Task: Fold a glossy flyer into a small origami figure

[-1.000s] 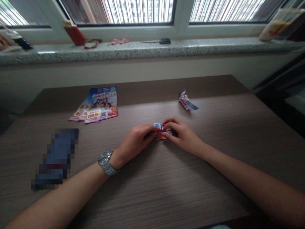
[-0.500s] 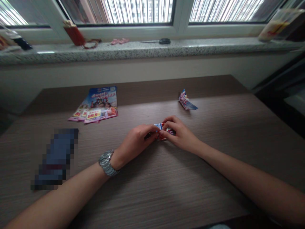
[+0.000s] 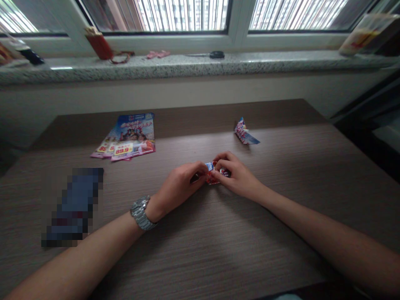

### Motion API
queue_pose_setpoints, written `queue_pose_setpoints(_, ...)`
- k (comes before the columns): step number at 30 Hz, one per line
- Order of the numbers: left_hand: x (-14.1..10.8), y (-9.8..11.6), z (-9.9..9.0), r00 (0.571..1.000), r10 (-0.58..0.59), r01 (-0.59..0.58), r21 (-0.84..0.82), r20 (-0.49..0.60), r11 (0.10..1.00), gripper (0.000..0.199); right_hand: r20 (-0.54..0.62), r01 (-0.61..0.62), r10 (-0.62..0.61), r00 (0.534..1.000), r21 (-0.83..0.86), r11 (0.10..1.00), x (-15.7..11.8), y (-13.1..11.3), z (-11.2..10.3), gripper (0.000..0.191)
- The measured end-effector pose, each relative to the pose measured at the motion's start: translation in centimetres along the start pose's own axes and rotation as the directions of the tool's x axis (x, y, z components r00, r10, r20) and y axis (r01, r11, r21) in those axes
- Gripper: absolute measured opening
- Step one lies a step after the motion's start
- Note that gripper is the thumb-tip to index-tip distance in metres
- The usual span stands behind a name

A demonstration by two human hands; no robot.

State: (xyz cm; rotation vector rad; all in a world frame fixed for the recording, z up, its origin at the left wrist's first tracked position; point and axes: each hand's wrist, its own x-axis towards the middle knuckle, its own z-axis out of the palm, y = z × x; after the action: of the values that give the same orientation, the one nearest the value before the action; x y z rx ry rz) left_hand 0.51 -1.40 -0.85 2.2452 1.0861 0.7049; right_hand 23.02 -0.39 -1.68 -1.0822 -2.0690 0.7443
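Observation:
Between my two hands, a small folded piece of colourful printed paper (image 3: 213, 177) lies at the middle of the table. My left hand (image 3: 184, 179) wears a metal watch at the wrist and pinches the paper's left edge with thumb and fingers. From the right, my right hand (image 3: 237, 175) has its fingers curled over the paper, thumb near its middle, covering much of it. Just behind the hands, a folded paper shape (image 3: 245, 133) of similar print rests on the table with its points sticking up.
Several printed flyers (image 3: 134, 137) lie fanned at the back left of the table (image 3: 193, 241). A blurred dark blue flat object (image 3: 75, 204) is beside my left forearm. The stone windowsill (image 3: 175, 66) holds a red container (image 3: 99, 45), pink items and scissors (image 3: 215, 54).
My left fingers have shifted very slightly on the paper. The rest of the scene has moved only a few pixels with the camera.

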Motion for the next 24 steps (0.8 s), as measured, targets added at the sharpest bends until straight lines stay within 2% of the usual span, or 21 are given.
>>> queue_pose_setpoints(3, 0.0, 0.1, 0.0, 1.000, 0.000, 0.000, -0.021, -0.004, 1.000, 0.007, -0.006, -0.009, 0.009, 1.000, 0.004, 1.000, 0.0, -0.1, 0.0, 0.006)
queue_pose_setpoints(10, 0.0, 0.2, 0.1, 1.000, 0.014, -0.014, -0.049, -0.012, 0.999, 0.008, -0.022, -0.014, 0.014, 1.000, -0.004, 1.000, -0.1, 0.0, 0.1, 0.006)
queue_pose_setpoints(15, 0.0, 0.3, 0.0, 1.000, 0.017, -0.018, -0.052, -0.014, 0.998, 0.007, -0.002, 0.099, -0.100, 0.995, -0.050, 0.994, -0.2, 0.1, -0.2, 0.002)
queue_pose_setpoints(20, -0.1, 0.2, -0.1, 0.999, 0.023, -0.025, -0.050, -0.029, 0.998, 0.007, 0.046, 0.202, -0.198, 0.979, -0.118, 0.972, -0.4, 0.2, -0.7, 0.010)
queue_pose_setpoints(24, 0.0, 0.2, -0.2, 0.999, 0.034, -0.036, -0.045, -0.043, 0.998, 0.006, 0.088, 0.228, -0.218, 0.972, -0.131, 0.965, -0.7, 0.2, -1.2, 0.018)
